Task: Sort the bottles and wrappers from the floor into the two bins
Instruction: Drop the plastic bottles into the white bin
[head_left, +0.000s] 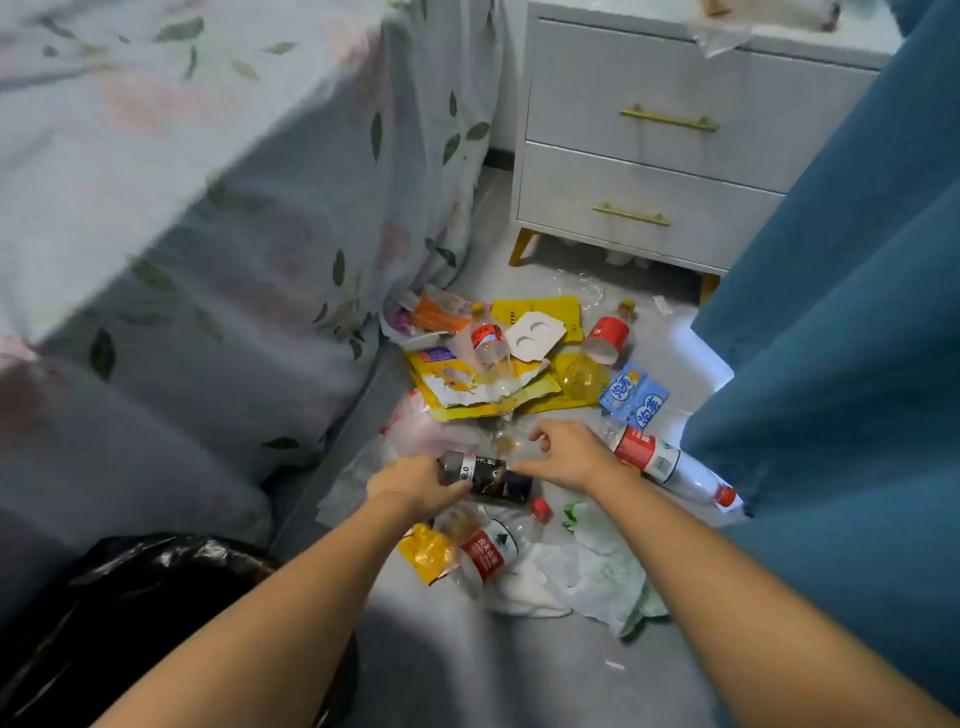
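The left hand (415, 486) is wrapping its fingers around a dark plastic bottle with a black-and-white label (488, 475), gripping it at the end nearest the bed. That bottle is lying flat on the floor, its long axis running left to right and slightly toward the camera, its far end passing under the right hand (569, 457). The right hand is hovering just above that end with fingers curled loosely; whether it is touching the bottle, I cannot tell.

Just right of the right hand, a clear plastic bottle with a red-and-white label and red cap (670, 465) is lying on its side, cap pointing down-right toward the blue curtain (841, 312). Nearer the camera, another clear bottle with a red label and red cap (493, 551) is lying tilted, cap up-right, resting against a crumpled yellow wrapper (428, 553) and a white-and-green plastic bag (602, 577).

Beyond the hands, torn yellow foil wrappers (467, 389) are piling up with a clear red-labelled bottle (488, 345) on top, a white card (535, 335), a red paper cup on its side (605, 338), a yellowish clear bottle (579, 376) and a light blue packet (634, 395).

All of it is sitting on a grey floor (493, 675), squeezed between a bed draped in leaf-print sheet (234, 182), a grey two-drawer nightstand with gold handles (649, 156) and the curtain. A black bin liner (130, 597) is showing at lower left beside the left forearm.
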